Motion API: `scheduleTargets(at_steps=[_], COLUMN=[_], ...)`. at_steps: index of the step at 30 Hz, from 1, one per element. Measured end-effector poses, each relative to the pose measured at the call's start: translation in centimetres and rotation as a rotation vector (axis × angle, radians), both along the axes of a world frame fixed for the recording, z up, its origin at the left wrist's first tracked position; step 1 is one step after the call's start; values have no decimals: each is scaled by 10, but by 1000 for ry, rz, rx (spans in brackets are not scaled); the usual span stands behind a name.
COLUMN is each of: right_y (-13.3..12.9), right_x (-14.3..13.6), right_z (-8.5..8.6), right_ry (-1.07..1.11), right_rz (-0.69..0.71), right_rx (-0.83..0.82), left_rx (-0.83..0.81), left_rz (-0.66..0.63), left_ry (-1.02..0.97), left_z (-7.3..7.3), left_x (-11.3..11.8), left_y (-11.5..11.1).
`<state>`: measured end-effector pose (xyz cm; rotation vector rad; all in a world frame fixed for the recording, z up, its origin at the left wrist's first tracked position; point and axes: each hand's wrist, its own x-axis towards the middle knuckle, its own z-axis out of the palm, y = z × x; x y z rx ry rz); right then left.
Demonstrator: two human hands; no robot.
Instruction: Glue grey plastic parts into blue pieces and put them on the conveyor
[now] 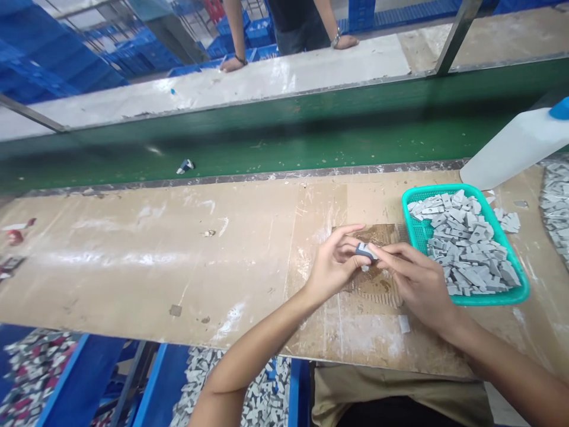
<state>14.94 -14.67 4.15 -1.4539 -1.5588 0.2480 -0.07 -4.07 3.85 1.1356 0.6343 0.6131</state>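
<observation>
A small block with a dark blue-grey body and a light grey end (364, 251) is held up between the two hands; any marking on it is too small to read. The left hand (334, 262) pinches its dark side between thumb and fingers, with one finger extended above it. The right hand (420, 283) has its fingers bunched together, pinching the light end.

Beneath them, a worn brown cardboard pad (377, 289) lies on the tan, scuffed surface (249, 237). Just beside the right hand stands a turquoise perforated plastic basket (498, 298), heaped with pale grey angular pieces (471, 273), some of its mesh floor showing at the left. Behind it leans a white plastic bottle (507, 151) with a blue cap (560, 110). At the right edge is a clear plastic bag of grey pieces (558, 207), partly cut off.

Below the near edge, one blue plastic crate (153, 388) holds light grey pieces (267, 388); farther left, mixed grey and maroon pieces (35, 370) lie heaped. A dark-and-white piece (185, 166) rests on the green belt (284, 136).
</observation>
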Motion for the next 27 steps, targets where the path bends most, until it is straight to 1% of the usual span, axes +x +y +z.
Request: scheduleTargets(at_steps=[2,4,7,10,13,16,19,21,24,27], right_y=[0,0,-1,-2,-4,-4,-1,1,3,5], right_x=[2,6,11,13,14,13,15,20,36,61], right_z=[5,9,12,10,7,7,11,15,21,20], right_ry=[55,84,117,163,230,345,452,481,457,311], right_rz=[-31,-115,-215,-237,-261,-295,-315,-353,-471,-576], right_rx=[-31,-39,-40,-69,-92,-99,-104,-85,-44,-48], left_rx=[-149,-309,-445,-510,-530,-540,-528,-498,-432,-320], left_rz=[-65,-109,-64,-10,-10,-26,-35,-56,-60,2], left_ry=[-31,-57,-71,-72,-40,-24,-21,-18,16,67], left_z=[0,-1,-3,-5,-7,-8,-8,-8,-11,-16], left_x=[-1,-1,-2,-5,-8,-11,-11,-10,-10,-10], left_y=[3,5,9,12,13,13,16,19,28,41])
